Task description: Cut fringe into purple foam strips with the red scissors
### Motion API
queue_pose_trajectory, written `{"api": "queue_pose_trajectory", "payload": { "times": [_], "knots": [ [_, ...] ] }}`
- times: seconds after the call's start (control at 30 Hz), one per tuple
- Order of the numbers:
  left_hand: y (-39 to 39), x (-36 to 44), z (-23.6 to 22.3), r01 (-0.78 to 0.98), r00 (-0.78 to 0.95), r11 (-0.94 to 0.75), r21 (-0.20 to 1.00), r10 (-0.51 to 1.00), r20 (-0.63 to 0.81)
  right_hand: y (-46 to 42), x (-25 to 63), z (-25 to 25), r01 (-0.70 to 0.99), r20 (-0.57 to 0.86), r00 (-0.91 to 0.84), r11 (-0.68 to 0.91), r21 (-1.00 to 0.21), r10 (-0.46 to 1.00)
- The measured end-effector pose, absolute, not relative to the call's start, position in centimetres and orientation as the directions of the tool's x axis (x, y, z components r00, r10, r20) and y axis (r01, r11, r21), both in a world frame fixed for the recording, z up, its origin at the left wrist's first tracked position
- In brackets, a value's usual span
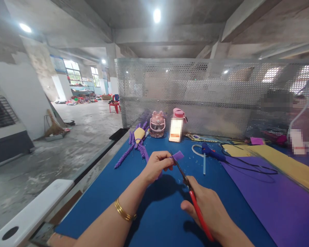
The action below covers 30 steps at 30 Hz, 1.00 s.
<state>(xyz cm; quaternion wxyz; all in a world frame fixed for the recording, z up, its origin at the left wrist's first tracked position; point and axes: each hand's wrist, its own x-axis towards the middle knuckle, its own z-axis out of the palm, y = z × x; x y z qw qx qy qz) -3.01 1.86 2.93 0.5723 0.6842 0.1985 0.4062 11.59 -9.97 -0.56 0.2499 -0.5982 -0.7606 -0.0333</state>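
A small strip of purple paper [178, 156] is pinched in my left hand [158, 164], its free end sticking out to the right past the fingertips. My right hand [208, 202] grips red-handled scissors [195, 202], whose dark blades point up and left and meet the strip beside my left fingers. How much of the strip lies between the blades is too small to tell. Behind my left hand lies a bundle of fringed purple stems [128, 154] with a yellow wrap [139, 135].
On the blue table [105, 206] a blue glue gun [212, 152] with a black cord lies at right. Purple sheets [267, 192] and yellow sheets [285, 157] cover the right side. A lit phone [175, 130] and a pink bear-shaped container [157, 124] stand before the perforated metal panel [195, 85].
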Motion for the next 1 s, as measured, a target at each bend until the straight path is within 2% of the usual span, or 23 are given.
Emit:
{"api": "queue_pose_trajectory", "payload": {
  "times": [1.0],
  "knots": [
    [2.06, -3.04, 2.60, -0.229, 0.604, -0.248, 0.941, 0.722, 0.337, -9.85, 11.64, -0.83, 0.918, 0.408, -0.152, 0.282, -0.280, 0.900]
  ]
}}
